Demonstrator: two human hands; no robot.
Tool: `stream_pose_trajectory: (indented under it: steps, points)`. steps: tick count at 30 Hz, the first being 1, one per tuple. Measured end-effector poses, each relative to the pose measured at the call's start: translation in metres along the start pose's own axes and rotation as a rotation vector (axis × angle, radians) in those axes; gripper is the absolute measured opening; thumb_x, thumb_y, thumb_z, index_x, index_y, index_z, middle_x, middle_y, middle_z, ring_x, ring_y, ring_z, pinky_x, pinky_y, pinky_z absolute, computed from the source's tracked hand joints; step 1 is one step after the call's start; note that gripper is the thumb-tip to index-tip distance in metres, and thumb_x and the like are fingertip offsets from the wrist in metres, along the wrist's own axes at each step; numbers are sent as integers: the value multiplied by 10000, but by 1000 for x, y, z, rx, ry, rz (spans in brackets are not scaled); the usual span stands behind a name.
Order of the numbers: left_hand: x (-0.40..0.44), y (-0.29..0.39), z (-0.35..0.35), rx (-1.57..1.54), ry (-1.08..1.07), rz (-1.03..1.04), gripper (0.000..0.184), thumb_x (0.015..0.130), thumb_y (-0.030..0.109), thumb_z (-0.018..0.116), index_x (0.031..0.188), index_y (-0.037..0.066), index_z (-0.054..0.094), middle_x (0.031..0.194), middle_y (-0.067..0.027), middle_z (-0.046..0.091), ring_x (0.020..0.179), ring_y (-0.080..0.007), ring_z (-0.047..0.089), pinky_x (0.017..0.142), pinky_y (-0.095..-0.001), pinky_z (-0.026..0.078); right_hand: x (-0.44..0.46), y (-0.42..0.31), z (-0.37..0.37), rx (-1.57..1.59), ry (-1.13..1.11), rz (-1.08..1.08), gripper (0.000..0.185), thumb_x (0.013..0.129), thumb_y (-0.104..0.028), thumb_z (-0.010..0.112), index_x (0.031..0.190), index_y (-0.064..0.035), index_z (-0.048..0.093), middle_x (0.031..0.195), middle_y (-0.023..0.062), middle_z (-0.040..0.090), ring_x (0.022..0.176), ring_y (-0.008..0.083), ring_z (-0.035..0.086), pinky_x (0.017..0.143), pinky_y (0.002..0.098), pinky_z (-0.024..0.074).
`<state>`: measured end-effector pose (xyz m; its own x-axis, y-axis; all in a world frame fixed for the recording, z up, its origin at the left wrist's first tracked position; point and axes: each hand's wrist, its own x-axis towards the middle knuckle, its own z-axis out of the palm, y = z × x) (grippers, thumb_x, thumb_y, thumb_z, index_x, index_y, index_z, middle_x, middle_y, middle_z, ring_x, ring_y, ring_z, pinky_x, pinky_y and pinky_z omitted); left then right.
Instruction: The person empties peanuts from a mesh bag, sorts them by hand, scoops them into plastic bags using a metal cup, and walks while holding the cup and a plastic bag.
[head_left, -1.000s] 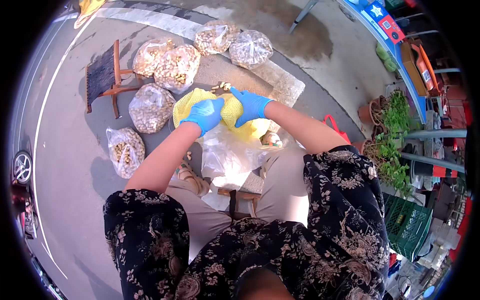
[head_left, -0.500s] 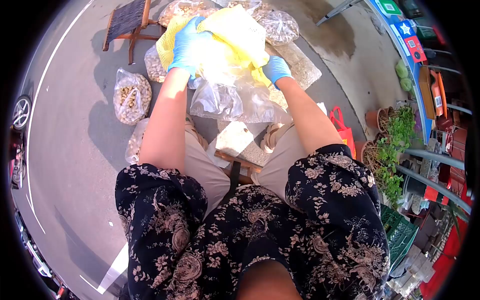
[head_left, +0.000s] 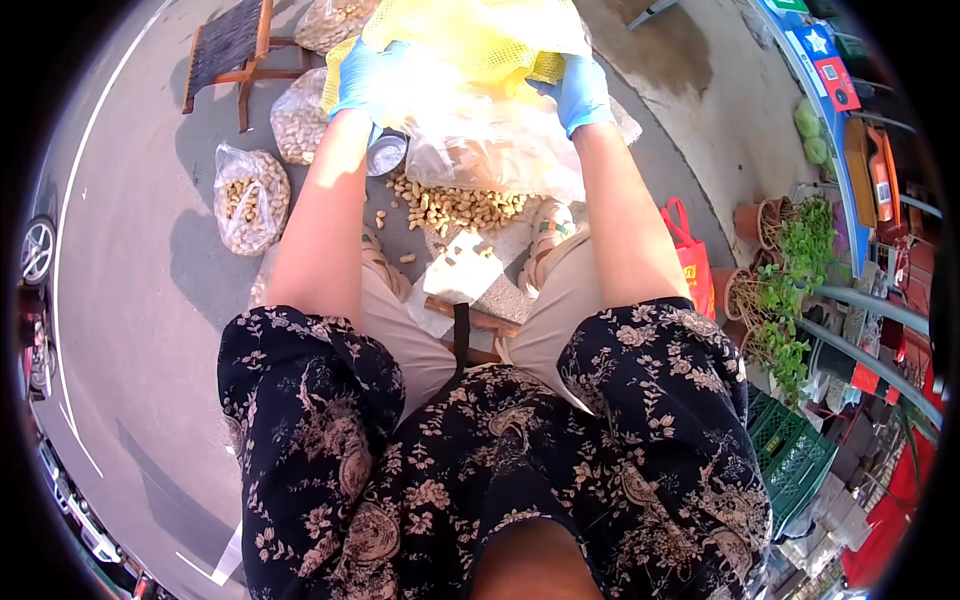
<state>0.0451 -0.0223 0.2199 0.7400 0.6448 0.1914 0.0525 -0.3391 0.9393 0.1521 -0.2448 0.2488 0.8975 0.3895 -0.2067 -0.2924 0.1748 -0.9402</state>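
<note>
Both of my blue-gloved hands hold a yellow mesh bag (head_left: 545,30), bright with glare, over the ground in front of me. My left hand (head_left: 368,82) is closed on its left side, and my right hand (head_left: 582,92) grips its right side; some fingertips are lost in the folds and glare. A clear plastic bag (head_left: 490,150) hangs below the mesh, between my wrists. Loose unshelled peanuts (head_left: 460,207) lie in a heap under the plastic, with a few scattered nearer my feet. Beside my left wrist is a round metallic container (head_left: 386,154).
Tied plastic bags of peanuts (head_left: 252,200) stand on the left, near a folding stool (head_left: 228,55). To the right are a red bag (head_left: 688,258), potted plants (head_left: 790,300) and a green crate (head_left: 790,455). I sit on a low wooden seat (head_left: 475,315).
My right hand has risen and shifted slightly right. The mesh and plastic bags have moved up and away, and the peanut heap and metallic container now show beneath them.
</note>
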Motion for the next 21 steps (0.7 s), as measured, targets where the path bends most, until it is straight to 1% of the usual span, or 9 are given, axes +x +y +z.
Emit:
stream_pose_trajectory:
  steps: [3, 6, 8, 11, 13, 15, 17, 20, 21]
  points:
    - [-4, 40, -12, -188, -53, -210, 383, 852, 271, 604, 1131, 8, 583, 1036, -76, 646, 919, -168, 614, 767, -283, 479, -2, -15, -2, -43, 99, -132, 377, 882, -353, 560, 1121, -62, 580, 1020, 63, 624, 902, 170, 596, 744, 306, 501]
    - [-5, 59, -22, -343, -37, -432, 356, 853, 253, 603, 1127, 26, 583, 994, -65, 641, 868, -144, 617, 703, -268, 496, 9, -2, -12, -131, 59, -234, 357, 846, -278, 633, 1117, -50, 584, 999, 39, 631, 886, 163, 595, 766, 293, 492]
    - [0, 46, -21, -648, -16, -412, 333, 835, 237, 619, 1111, 53, 586, 919, -32, 642, 788, -111, 618, 615, -261, 510, -10, -11, 7, -181, -80, -342, 390, 810, -284, 681, 1066, -1, 597, 980, 60, 645, 852, 125, 593, 780, 248, 469]
    - [-7, 66, -18, -748, -213, -561, 343, 843, 204, 609, 1134, 28, 562, 952, -44, 635, 791, -113, 612, 651, -255, 512, 2, 25, 9, -958, -145, -373, 408, 769, -221, 720, 1078, 10, 589, 1013, 77, 639, 896, 146, 592, 803, 275, 469]
    - [-7, 53, -8, -563, -431, -324, 381, 832, 200, 638, 1153, 16, 545, 971, -50, 634, 799, -116, 612, 688, -251, 512, 6, 35, 13, -1181, -139, -401, 405, 767, -208, 715, 1076, 19, 586, 1016, 83, 638, 905, 158, 591, 809, 289, 468]
    - [-10, 56, -5, -447, -561, -194, 437, 816, 196, 667, 1180, 4, 524, 1002, -62, 631, 824, -125, 609, 730, -251, 508, 1, 39, 17, -977, -161, -441, 400, 776, -208, 699, 1073, 32, 581, 1018, 91, 635, 905, 176, 591, 808, 306, 468]
    - [-17, 74, -8, -413, -618, -159, 509, 794, 194, 698, 1216, -8, 498, 1046, -79, 625, 868, -138, 603, 775, -257, 499, 1, 21, 16, -638, -150, -202, 367, 793, -143, 662, 1107, 17, 560, 1047, 98, 619, 924, 176, 582, 817, 315, 466]
    - [-13, 60, -23, -333, -541, -40, 642, 768, 219, 733, 1283, -23, 436, 1100, -94, 608, 937, -146, 582, 812, -261, 482, 29, 19, -16, -191, -85, -58, 334, 850, -116, 562, 1165, -10, 524, 1111, 99, 591, 1005, 196, 563, 855, 340, 459]
    - [-15, 62, -29, -291, -519, -27, 658, 775, 214, 706, 1336, 48, 404, 1139, -121, 604, 1000, -191, 579, 846, -294, 468, 32, 14, -22, -59, -51, -10, 341, 869, -128, 531, 1190, -16, 505, 1137, 95, 579, 1030, 205, 556, 875, 349, 453]
